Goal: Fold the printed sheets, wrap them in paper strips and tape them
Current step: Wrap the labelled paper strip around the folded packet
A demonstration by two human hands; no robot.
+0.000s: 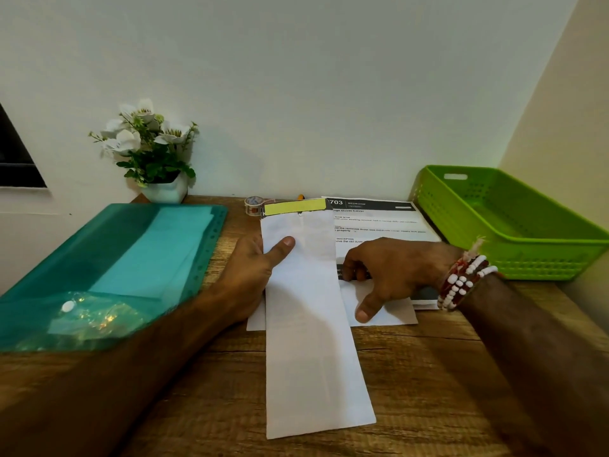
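Folded sheet [313,341]: white, long, narrow, blank side up, mid-table, running near to far.
Paper strip [295,207]: yellow, lying across its far end.
Printed sheet [379,219]: black header (reads "703 BEDROOM"), flat, just right, partly beneath.
Tape roll [253,205]: clear, just left of the strip.

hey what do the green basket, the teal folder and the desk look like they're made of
Basket: moulded plastic with a slight sheen, judging by its perforated walls and handle slot.
Folder: thin glossy translucent plastic; papers show through and light glints off it.
Desk: matte wood or wood-look laminate; grain lines show, but which one is unclear.
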